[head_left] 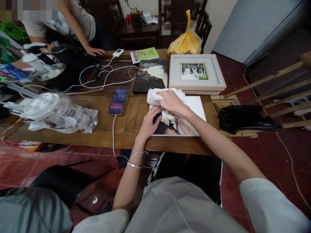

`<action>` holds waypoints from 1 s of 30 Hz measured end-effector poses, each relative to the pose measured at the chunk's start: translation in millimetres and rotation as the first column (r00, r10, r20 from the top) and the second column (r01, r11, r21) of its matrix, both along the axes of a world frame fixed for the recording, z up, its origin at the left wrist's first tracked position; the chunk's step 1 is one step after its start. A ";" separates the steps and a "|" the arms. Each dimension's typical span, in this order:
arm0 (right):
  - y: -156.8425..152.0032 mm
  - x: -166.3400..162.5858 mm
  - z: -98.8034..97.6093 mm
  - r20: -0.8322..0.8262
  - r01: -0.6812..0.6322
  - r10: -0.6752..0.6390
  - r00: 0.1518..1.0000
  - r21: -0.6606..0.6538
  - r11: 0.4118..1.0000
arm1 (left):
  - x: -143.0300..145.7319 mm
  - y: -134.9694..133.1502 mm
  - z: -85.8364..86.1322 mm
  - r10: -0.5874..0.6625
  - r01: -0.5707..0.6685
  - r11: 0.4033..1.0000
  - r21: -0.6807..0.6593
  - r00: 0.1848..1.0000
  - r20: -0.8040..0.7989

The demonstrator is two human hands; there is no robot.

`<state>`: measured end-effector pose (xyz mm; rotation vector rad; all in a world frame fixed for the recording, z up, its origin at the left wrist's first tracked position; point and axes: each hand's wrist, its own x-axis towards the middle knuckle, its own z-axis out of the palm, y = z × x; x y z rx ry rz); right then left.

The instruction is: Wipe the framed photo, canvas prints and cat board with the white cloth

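A large photo print (194,108) lies flat near the front edge of the wooden table (102,137). My left hand (149,123) rests on its left edge, fingers spread and pressing down. My right hand (171,101) is closed on a white cloth (154,95) that lies bunched on the print's upper left part.
A framed photo (196,72) and a dark photo panel (150,75) lie behind the print. A phone (119,101) on a cable, white cables (97,77), a plastic-wrapped fan (53,111), a yellow bag (184,43) and a black bag (243,118) surround them. Another person's hand (93,50) leans on the far left.
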<state>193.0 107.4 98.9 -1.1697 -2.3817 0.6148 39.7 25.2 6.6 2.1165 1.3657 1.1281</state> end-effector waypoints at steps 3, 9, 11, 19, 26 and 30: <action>-1.7 24.7 -2.7 -0.010 0.059 -0.060 0.998 -0.046 0.997 | 0.0 -0.7 1.8 -0.006 0.006 1.000 -0.020 1.000 0.013; -3.7 106.9 -11.5 0.050 0.219 -0.223 0.974 0.078 0.973 | 0.8 -1.6 4.0 -0.014 0.014 1.000 -0.009 0.999 0.035; -11.0 129.8 -16.4 0.067 0.249 -0.256 0.964 0.098 0.963 | 1.0 -1.8 4.4 -0.010 0.011 1.000 -0.008 0.999 0.036; -120.1 165.0 -37.8 0.068 0.010 -0.027 0.997 0.232 0.973 | 1.9 -2.0 5.2 -0.005 0.006 1.000 -0.022 0.999 0.046; -162.8 162.4 -24.6 0.059 -0.127 0.118 0.991 0.169 0.977 | 0.7 -1.8 4.5 -0.014 0.015 1.000 -0.024 0.999 0.028; -110.2 155.9 -18.5 0.127 0.001 -0.010 0.992 0.073 0.997 | -0.6 -2.0 3.9 -0.022 0.022 1.000 -0.022 1.000 0.020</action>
